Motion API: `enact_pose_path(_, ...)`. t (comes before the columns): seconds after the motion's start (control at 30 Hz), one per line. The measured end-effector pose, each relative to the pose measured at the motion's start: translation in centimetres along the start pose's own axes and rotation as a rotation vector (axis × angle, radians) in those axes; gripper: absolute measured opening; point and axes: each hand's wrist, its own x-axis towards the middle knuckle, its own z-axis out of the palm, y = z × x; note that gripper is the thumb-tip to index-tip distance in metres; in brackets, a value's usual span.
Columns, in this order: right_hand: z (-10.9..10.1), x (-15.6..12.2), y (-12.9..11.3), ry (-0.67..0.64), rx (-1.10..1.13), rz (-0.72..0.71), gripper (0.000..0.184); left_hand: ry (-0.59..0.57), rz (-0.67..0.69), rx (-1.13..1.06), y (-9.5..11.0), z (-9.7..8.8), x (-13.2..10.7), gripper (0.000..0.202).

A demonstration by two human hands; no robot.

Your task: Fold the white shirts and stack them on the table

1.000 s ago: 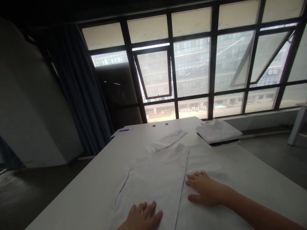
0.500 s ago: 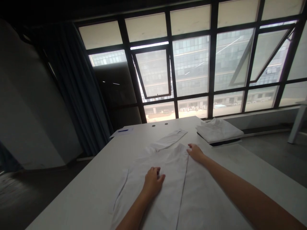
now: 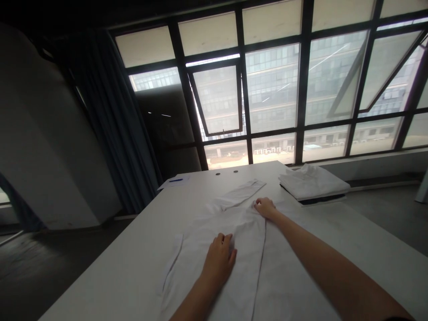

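Observation:
A white shirt (image 3: pixel 247 267) lies spread flat on a long white table (image 3: pixel 133 267), one sleeve (image 3: pixel 242 194) angled toward the far end. My left hand (image 3: pixel 219 258) rests palm down on the shirt's middle panel, fingers together and flat. My right hand (image 3: pixel 265 207) reaches farther out to the shirt's far end near the collar, its fingers curled onto the cloth there; whether they pinch it is unclear.
A stack of folded white garments (image 3: pixel 312 183) sits on a dark board at the table's far right. A paper with a blue pen (image 3: pixel 175 180) lies at the far left corner. Large windows and a dark curtain (image 3: pixel 110 125) stand beyond the table.
Both hands slid away from me along the shirt, from its near part to its middle and far end. In the last half second the right hand shifted slightly left at the collar.

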Motion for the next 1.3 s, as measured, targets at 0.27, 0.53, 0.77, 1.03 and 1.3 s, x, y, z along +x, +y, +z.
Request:
enact_pose_path(0.27,-2.8,-1.2,1.2,0.013,0.236,-0.235,0.018,-0.240,-0.175,-0.114,-2.0,-2.9,0.1,0.076)
enact_pose_path(0.53,-6.0,-1.8,1.2,0.130,0.278,-0.301,0.032,-0.574,-0.116,-0.169,-4.2,-7.5,-0.8,0.107)
enact_pose_path(0.77,-8.9,-1.0,-0.2,0.198,0.109,-0.209,0.028,-0.612,-0.066,-0.239,-5.3,-9.2,-1.1,0.089)
enact_pose_path(1.03,-5.7,-1.7,2.6,0.095,-0.111,0.007,0.036,-0.422,-0.071,-0.076,-3.0,-7.7,-1.3,0.078)
enact_pose_path(1.3,-2.3,-3.1,4.1,0.058,-0.209,0.093,0.031,-0.373,0.150,0.112,6.6,-5.0,-4.4,0.038)
